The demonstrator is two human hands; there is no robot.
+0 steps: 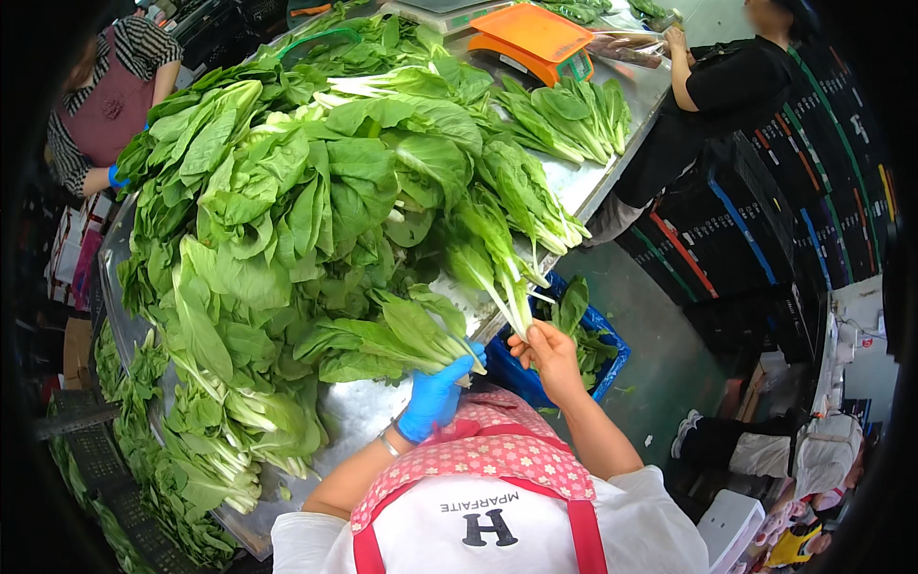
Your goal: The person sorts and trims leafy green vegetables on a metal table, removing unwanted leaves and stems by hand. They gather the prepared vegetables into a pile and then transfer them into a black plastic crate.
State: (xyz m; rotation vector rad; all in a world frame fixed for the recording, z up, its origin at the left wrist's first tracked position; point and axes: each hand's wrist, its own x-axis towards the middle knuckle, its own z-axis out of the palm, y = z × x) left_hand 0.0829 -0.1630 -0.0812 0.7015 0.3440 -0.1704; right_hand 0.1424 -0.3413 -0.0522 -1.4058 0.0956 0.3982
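My left hand (439, 391), in a blue glove, grips a leafy green vegetable bunch (398, 333) by its stem end, leaves pointing left over the metal table (358, 412). With bare fingers, my right hand (549, 355) pinches the pale stem base of another leafy green (502, 280) at the table's edge. Its leaves reach back toward the greens lying along that edge. In front of me a large heap of loose leafy greens (287, 194) covers much of the table. Below the right hand, a blue-lined bin (609, 359) holds leaves.
An orange weighing scale (534, 36) stands at the far end, beside laid-out greens (574, 118). One person (107, 100) is at the left, another (739, 86) at the far right. Black crates (724, 215) are stacked on the right. More greens (136, 402) lie beyond the left table edge.
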